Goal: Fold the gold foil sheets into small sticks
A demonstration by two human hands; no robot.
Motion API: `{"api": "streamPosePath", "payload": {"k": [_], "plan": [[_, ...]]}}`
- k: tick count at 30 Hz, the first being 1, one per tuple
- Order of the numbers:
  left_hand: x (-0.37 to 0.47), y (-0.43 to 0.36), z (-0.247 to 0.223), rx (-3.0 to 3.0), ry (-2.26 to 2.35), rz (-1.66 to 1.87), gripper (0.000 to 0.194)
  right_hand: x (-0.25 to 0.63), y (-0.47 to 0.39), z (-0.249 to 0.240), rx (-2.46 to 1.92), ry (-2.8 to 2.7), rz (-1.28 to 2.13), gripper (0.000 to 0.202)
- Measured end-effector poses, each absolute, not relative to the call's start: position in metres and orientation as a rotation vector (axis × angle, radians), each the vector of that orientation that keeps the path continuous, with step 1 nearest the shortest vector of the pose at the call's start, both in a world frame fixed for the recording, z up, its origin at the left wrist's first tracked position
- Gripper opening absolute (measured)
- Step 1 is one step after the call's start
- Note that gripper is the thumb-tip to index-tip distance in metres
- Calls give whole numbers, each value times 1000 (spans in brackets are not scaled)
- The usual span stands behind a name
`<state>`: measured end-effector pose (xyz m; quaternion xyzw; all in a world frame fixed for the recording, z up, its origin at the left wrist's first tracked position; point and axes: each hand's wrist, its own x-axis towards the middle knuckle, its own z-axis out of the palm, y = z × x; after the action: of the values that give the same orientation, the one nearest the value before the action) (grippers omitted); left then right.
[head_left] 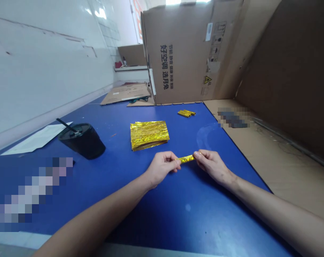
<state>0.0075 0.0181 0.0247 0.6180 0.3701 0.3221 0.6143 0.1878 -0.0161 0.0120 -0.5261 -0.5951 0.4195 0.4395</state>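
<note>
Between my two hands a narrow folded strip of shiny gold foil [187,159] is stretched a little above the blue table. My left hand [163,167] pinches its left end between thumb and fingers. The right end sits in the pinch of my right hand [210,165]. Just beyond my left hand lies a stack of gold foil sheets [149,135], flat with slightly uneven edges. Farther back, a small pile of folded gold foil strips [186,113] rests on the table.
A dark lidded cup with a straw [83,141] stands at left by a white paper sheet [40,137]. A large cardboard box [186,78] walls off the back, with flattened cardboard [127,92] beside it. Cardboard [290,157] lines the right edge. Two blurred-out items lie left and right.
</note>
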Motion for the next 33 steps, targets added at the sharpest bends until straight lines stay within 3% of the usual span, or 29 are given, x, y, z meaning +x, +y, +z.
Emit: {"api": "streamPosePath", "payload": {"k": [6,24,33], "plan": [[15,9,17,1531,817,457,21,189,-13,11,-1247,-1436,1038,46],[15,12,17,1662,711,402,35,179,-26,10,-1163,-1765,1090,43],[25,12,24,1746,732,350,24,181,-26,5,-1233,-1771,978,44]]}}
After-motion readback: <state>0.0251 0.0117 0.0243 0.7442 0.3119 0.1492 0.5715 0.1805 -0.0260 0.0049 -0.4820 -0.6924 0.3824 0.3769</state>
